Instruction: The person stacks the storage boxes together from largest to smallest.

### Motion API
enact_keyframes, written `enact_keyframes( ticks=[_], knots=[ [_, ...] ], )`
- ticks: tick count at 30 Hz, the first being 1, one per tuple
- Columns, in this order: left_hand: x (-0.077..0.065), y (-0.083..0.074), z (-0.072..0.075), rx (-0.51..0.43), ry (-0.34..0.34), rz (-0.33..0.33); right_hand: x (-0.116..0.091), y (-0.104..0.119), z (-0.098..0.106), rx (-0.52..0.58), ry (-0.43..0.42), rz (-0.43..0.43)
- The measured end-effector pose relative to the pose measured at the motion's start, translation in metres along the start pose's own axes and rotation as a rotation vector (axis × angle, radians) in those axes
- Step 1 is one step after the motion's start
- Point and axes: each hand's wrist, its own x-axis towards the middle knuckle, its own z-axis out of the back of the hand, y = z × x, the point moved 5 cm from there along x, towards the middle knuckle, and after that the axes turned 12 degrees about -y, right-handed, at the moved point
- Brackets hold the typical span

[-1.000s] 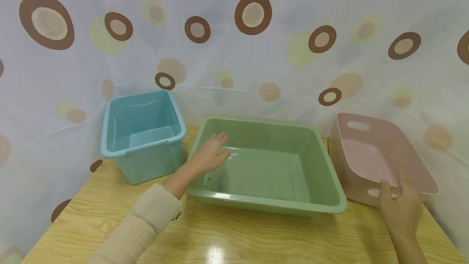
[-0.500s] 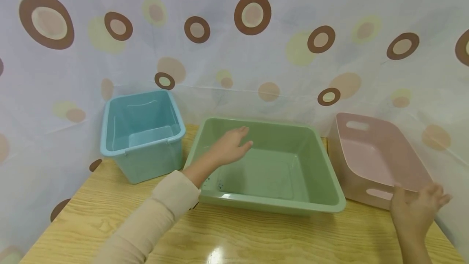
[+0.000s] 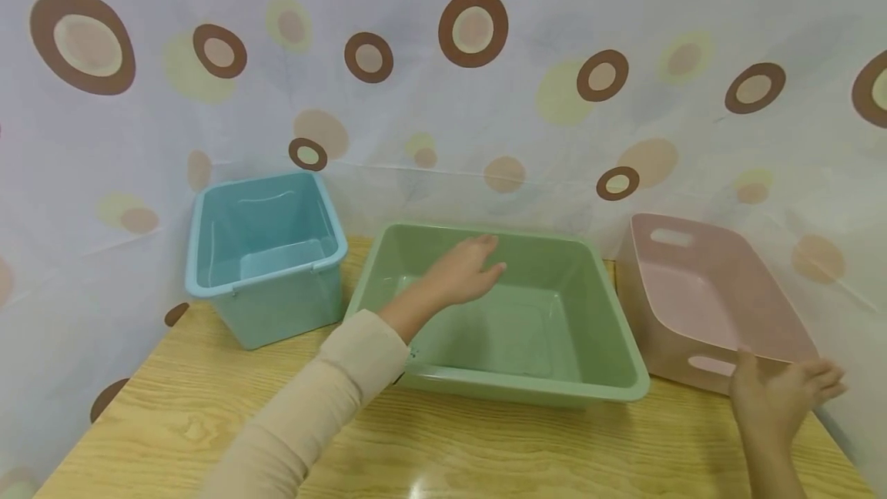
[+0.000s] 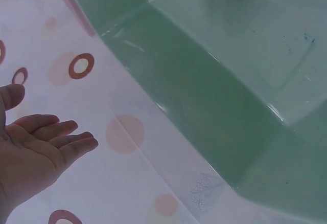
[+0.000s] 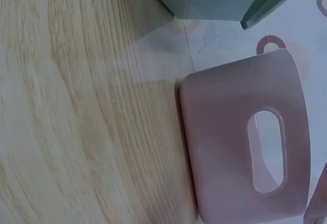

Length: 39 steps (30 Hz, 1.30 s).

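My left hand [image 3: 459, 276] hovers over the green tub [image 3: 527, 390], its fingers straight and holding nothing. In the left wrist view the same hand [image 4: 43, 152] shows with fingers spread loosely beside the tub's long wall [image 4: 199, 96]. At the front right corner of the pink bin [image 3: 661, 341] is my right hand [image 3: 776, 399], fingers stretched out to the right and thumb up near the rim. The right wrist view shows the bin's end wall with its oval handle hole [image 5: 266, 152]; only a sliver of the hand [image 5: 318, 201] appears at the edge.
A light blue bin [image 3: 277, 310] stands at the left, beside the green tub. All three containers sit on a wood-grain table [image 3: 173, 422]. Behind them hangs a white curtain [image 3: 416, 98] with brown rings and pale dots.
My left hand has moved right and slightly up across the green tub. My right hand has left the pink bin's handle area, moving right to the corner with its fingers extended.
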Motion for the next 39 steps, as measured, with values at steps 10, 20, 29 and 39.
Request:
enact_keyframes(
  ticks=[10, 20, 29, 39],
  knots=[
    [0.021, -0.017, -0.002, 0.019, -0.001, -0.047, 0.002, 0.002, -0.016, 0.038, 0.025, -0.061],
    [0.031, -0.029, -0.011, 0.007, 0.021, -0.031, -0.003, 0.007, -0.034, 0.077, 0.09, -0.197],
    [0.042, -0.049, -0.031, 0.061, 0.056, -0.04, -0.001, 0.002, -0.04, 0.079, -0.054, -0.212],
    [0.048, -0.063, -0.052, 0.125, 0.092, -0.031, 0.002, 0.006, -0.047, 0.14, -0.172, -0.216]
  ],
)
